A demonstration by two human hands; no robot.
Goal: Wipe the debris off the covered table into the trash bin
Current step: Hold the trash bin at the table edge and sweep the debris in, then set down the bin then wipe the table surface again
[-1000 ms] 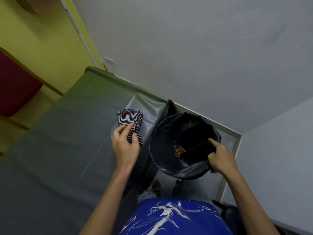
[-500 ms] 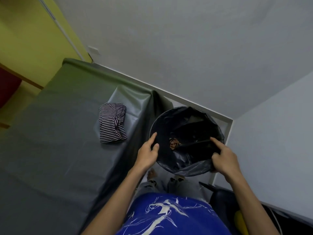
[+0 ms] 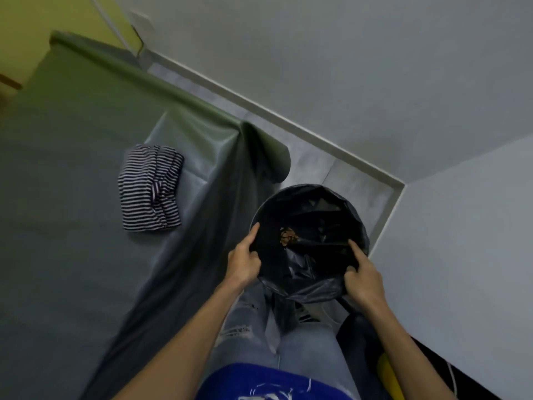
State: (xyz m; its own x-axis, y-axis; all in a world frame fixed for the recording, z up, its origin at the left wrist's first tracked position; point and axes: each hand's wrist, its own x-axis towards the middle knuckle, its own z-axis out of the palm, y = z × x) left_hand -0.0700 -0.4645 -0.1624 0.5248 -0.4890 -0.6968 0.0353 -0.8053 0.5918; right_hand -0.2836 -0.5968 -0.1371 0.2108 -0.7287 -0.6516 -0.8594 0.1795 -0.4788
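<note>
The left hand (image 3: 243, 262) has left the cloth (image 3: 151, 187) and now holds the bin (image 3: 357, 212) together with the right hand (image 3: 363, 281).

Each grip holds the bin's rim, one on each side, with the fingers curled round the black bag. The brown debris (image 3: 288, 236) lies inside the bin. The bin is just beside the hanging edge of the worktop (image 3: 57, 168) cover. Bare floor (image 3: 331, 174) shows between the bin and the wall corner. The striped cloth lies alone near the worktop's corner, well apart from both hands.
</note>
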